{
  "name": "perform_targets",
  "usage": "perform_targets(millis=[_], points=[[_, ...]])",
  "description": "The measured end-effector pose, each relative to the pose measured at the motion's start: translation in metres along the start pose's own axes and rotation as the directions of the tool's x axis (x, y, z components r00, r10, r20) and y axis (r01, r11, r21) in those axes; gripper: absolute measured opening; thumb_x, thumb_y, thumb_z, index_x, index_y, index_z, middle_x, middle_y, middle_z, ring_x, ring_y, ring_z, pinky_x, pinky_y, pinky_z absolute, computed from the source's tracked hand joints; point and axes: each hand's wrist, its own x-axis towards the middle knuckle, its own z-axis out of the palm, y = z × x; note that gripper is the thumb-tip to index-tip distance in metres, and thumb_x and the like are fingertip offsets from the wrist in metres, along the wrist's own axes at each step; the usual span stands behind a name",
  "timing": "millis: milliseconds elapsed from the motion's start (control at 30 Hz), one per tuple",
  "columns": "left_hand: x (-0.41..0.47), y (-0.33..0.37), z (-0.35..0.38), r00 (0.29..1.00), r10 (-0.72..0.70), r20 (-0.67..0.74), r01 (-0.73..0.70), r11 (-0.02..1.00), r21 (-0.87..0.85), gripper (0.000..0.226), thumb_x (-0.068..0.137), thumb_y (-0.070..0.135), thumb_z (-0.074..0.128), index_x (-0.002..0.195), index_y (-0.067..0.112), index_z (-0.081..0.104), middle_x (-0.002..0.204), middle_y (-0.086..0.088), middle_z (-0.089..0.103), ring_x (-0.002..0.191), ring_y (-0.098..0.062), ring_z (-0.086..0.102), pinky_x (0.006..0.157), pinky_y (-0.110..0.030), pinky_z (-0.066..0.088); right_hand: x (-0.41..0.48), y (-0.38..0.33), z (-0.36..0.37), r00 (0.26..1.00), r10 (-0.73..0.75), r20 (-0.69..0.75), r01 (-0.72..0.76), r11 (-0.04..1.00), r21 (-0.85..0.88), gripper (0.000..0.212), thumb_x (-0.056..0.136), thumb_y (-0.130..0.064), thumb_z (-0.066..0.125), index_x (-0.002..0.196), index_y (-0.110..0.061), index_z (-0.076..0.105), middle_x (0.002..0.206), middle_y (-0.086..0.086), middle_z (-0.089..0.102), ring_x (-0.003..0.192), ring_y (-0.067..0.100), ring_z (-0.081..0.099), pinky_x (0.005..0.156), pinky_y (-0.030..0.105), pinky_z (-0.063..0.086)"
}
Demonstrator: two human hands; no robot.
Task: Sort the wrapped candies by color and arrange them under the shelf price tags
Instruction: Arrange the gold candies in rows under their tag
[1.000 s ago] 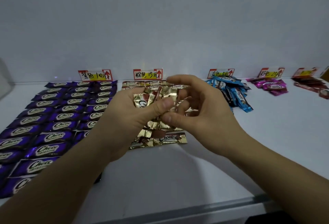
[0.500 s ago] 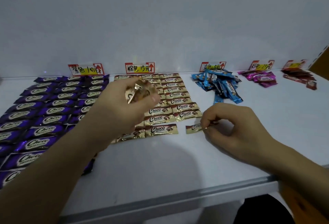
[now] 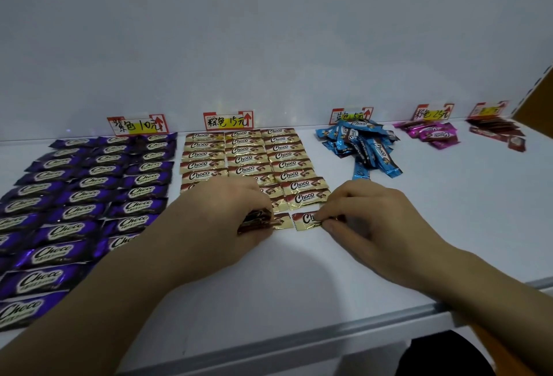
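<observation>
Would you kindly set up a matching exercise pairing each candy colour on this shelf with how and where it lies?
1. purple candies
2. gold candies
3. blue candies
4. pink candies

a. big loose pile, right of centre
b. neat rows, far left
c. small heap, further right
d. neat rows, centre

Pairs: 1-b, 2-d, 3-a, 4-c

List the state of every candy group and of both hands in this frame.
purple candies, laid flat in neat rows
gold candies, laid flat in three columns
blue candies, loose pile
pink candies, small loose pile
dark red candies, loose cluster at far right
left hand, grips gold candy bundle low over the shelf
right hand, pinches single gold candy lying flat on the shelf
</observation>
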Motion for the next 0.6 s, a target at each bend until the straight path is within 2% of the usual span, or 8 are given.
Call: perform_targets(millis=[367,467,533,567,600], points=[[0.000,0.000,0.000,1.000,-0.017,0.021,0.017,1.000,-0.011,0.028,0.084,0.051,0.054,0.100,0.037,0.073,0.096,0.020,0.061,0.091,-0.004,0.057,0.078,-0.031,0.053,0.002,-0.001,0.001,1.000,0.000,0.005,0.000,0.999,-0.034,0.024,0.093,-0.035,0.061,0.109,-0.029,0.077,0.104,-0.015,0.067,0.094,0.008,0.060,0.073,0.035,0.055],[-0.002,0.001,-0.001,1.000,-0.001,-0.009,0.001,1.000,-0.022,0.024,0.083,0.051,0.061,0.097,0.036,0.072,0.093,0.019,0.062,0.088,-0.003,0.059,0.076,-0.031,0.054,0.001,0.000,0.002,1.000,-0.005,-0.005,0.005,0.999,-0.035,0.023,0.094,-0.034,0.063,0.111,-0.028,0.076,0.106,-0.014,0.067,0.097,0.006,0.059,0.075,0.034,0.055],[-0.003,0.006,-0.007,0.987,-0.091,-0.131,0.067,0.982,-0.176,0.018,0.082,0.049,0.072,0.095,0.036,0.070,0.088,0.018,0.066,0.085,-0.003,0.062,0.072,-0.021,0.052,0.001,-0.003,0.001,0.998,-0.019,-0.067,0.018,1.000,-0.015,0.021,0.095,-0.032,0.064,0.111,-0.024,0.075,0.107,-0.013,0.066,0.098,0.006,0.059,0.077,0.029,0.052],[-0.003,0.010,-0.012,0.969,-0.186,-0.161,0.125,0.937,-0.326,0.017,0.081,0.041,0.077,0.095,0.036,0.068,0.087,0.018,0.068,0.082,-0.002,0.065,0.068,-0.018,0.052,0.001,-0.006,-0.002,0.991,-0.029,-0.130,0.030,1.000,0.009,0.019,0.095,-0.030,0.064,0.109,-0.022,0.075,0.105,-0.012,0.066,0.097,0.006,0.060,0.076,0.025,0.050],[-0.003,0.012,-0.015,0.949,-0.287,-0.127,0.189,0.845,-0.501,0.023,0.080,0.029,0.080,0.097,0.036,0.067,0.086,0.014,0.069,0.074,-0.004,0.066,0.062,-0.018,0.051,0.003,-0.010,-0.005,0.980,-0.027,-0.197,0.037,0.998,0.050,0.017,0.095,-0.027,0.064,0.107,-0.020,0.074,0.102,-0.011,0.067,0.094,0.007,0.061,0.075,0.022,0.048]])
